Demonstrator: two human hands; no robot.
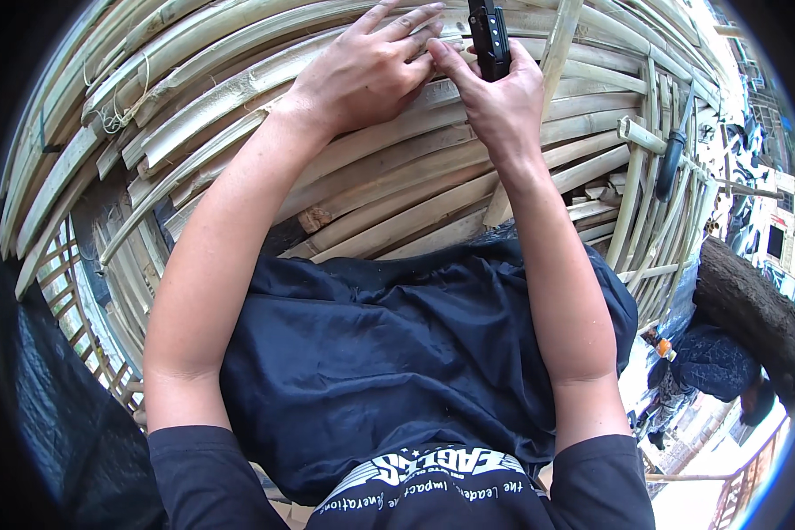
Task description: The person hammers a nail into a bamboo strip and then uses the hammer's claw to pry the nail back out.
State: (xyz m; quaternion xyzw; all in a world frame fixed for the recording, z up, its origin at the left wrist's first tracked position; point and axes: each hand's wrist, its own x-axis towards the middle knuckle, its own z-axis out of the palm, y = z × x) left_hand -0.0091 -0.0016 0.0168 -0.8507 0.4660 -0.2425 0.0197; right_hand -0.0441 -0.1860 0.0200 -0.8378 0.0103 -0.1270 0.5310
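- My left hand point(362, 71) presses flat, fingers spread, on a bamboo slat point(389, 132) running 8-to-2 o'clock.
- My right hand point(499, 97) grips a black tool point(488, 35) upright at 12, thumb touching left fingertips.

Bamboo slats point(389, 190) closely packed, gaps narrow

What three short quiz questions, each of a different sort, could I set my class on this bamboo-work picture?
1. True or false: the right hand holds a black tool.
2. What does the left hand rest on? A) bamboo slats B) a cloth C) a brick
3. Fill in: a second dark-handled tool sticks among the slats on the person's ____ side.

Key: 1 true; 2 A; 3 right.
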